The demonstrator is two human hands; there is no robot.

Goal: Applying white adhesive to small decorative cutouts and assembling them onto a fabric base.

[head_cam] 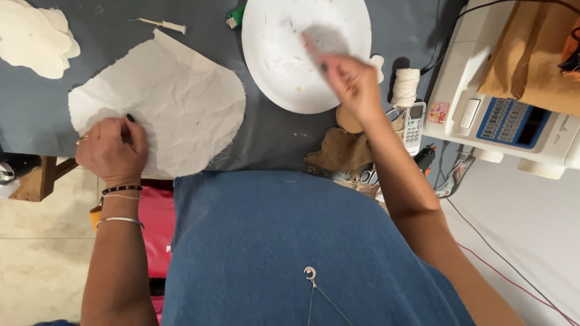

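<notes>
Cloth (pixel 166 105) lies flat on desk (pixel 36 102), left of white plate (pixel 284 72). Left hand (pixel 112 151) presses cloth edge, fingers curled. Right hand (pixel 353 84) blurry over plate, grip unclear. Cloth might slide if press eases.

Left hand (pixel 112 150) presses crumpled white cloth (pixel 166 105); right hand (pixel 353 84) hovers blurred over the white plate (pixel 272 36).

- The white cloth piece (pixel 166 99) under the left hand (pixel 112 151) is looking matt, creased, fraying at its edges.
- The round white plate (pixel 284 66) at twelve o'clock is showing a smooth, faintly glossy plastic face.
- The counter (pixel 272 139) is wearing matt grey covering.
- The sewing machine (pixel 483 90) at two o'clock is gleaming as smooth cream plastic.
- The brown fabric scrap (pixel 341 151) is looking coarse.
</notes>
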